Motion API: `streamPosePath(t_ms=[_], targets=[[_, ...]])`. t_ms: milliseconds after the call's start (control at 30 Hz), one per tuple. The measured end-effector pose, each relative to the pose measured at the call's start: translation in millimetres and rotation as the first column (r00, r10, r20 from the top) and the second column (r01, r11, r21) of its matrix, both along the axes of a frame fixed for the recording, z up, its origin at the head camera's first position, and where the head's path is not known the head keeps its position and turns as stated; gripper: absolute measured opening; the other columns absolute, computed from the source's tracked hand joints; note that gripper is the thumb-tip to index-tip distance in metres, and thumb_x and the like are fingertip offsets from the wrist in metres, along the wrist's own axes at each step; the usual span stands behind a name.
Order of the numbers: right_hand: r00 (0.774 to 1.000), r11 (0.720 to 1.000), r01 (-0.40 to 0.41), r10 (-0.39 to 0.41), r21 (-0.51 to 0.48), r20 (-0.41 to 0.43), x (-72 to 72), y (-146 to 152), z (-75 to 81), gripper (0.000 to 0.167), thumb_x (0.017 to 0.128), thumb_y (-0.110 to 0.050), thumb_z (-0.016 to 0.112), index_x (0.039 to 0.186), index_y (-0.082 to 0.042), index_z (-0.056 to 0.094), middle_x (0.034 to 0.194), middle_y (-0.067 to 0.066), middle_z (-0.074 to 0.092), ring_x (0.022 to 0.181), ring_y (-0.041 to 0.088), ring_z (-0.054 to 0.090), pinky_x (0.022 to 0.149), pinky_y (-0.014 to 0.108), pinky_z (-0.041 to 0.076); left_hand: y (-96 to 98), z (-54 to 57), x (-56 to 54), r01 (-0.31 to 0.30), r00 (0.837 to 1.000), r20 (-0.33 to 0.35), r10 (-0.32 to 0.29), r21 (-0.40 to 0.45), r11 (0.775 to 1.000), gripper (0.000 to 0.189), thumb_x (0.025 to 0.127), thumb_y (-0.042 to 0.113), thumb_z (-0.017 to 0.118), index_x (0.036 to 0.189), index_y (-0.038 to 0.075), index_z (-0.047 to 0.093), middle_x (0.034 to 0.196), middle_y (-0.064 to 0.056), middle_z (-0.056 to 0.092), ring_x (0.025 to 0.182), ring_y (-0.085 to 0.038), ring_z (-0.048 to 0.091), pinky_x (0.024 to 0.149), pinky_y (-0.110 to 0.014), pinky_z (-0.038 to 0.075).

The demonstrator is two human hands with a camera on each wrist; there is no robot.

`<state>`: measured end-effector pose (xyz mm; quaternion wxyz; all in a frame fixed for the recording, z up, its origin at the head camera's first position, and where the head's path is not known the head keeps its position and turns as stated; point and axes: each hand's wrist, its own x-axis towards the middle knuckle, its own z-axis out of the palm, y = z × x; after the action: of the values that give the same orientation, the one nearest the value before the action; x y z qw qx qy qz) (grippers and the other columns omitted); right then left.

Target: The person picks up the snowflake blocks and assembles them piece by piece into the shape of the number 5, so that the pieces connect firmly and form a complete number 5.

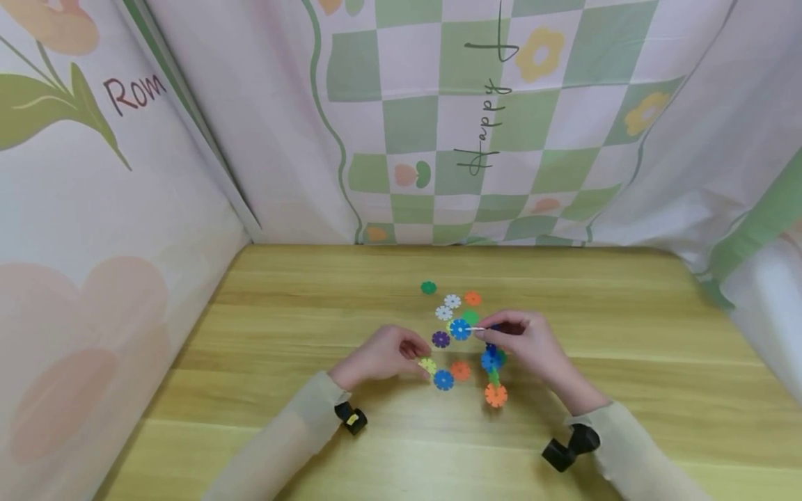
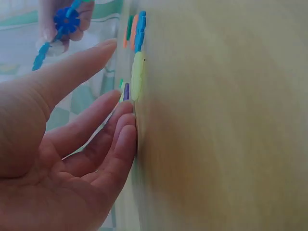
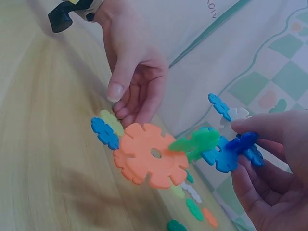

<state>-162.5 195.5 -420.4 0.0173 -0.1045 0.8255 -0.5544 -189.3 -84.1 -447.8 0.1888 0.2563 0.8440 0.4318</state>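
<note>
My right hand (image 1: 529,342) pinches a joined chain of plastic snowflake discs, held above the table. In the right wrist view the chain runs from a large orange disc (image 3: 137,154) through a green disc (image 3: 197,144) and blue discs to a white disc (image 3: 237,114) and a blue disc (image 3: 219,106) at the far end. My left hand (image 1: 385,356) is low over the table beside a pale yellow disc (image 1: 428,365), its thumb and fingers apart around nothing. Whether a fingertip touches the yellow disc cannot be told. Near it lie a blue disc (image 1: 443,380) and an orange disc (image 1: 460,370).
Loose discs lie farther back on the wooden table (image 1: 301,292): purple (image 1: 441,339), two white ones, orange (image 1: 473,298) and dark green (image 1: 429,287). A printed curtain (image 1: 413,125) closes off the back, and another (image 1: 94,243) the left side.
</note>
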Motion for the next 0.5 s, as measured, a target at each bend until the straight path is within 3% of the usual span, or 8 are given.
streamPosePath(t_ms=[500], targets=[[0.999, 0.999, -0.030, 0.030, -0.014, -0.021, 2.1, -2.1, 0.9, 0.016, 0.091, -0.014, 0.080, 0.103, -0.004, 0.077, 0.095, 0.009, 0.074, 0.081, 0.021, 0.066, 0.068, 0.030, 0.056, 5.6, 3.6, 1.8, 0.001, 1.000, -0.003, -0.001, -0.100, 0.995, 0.025, 0.079, 0.008, 0.089, 0.099, 0.012, 0.074, 0.088, 0.005, 0.065, 0.082, -0.010, 0.060, 0.075, -0.024, 0.052]])
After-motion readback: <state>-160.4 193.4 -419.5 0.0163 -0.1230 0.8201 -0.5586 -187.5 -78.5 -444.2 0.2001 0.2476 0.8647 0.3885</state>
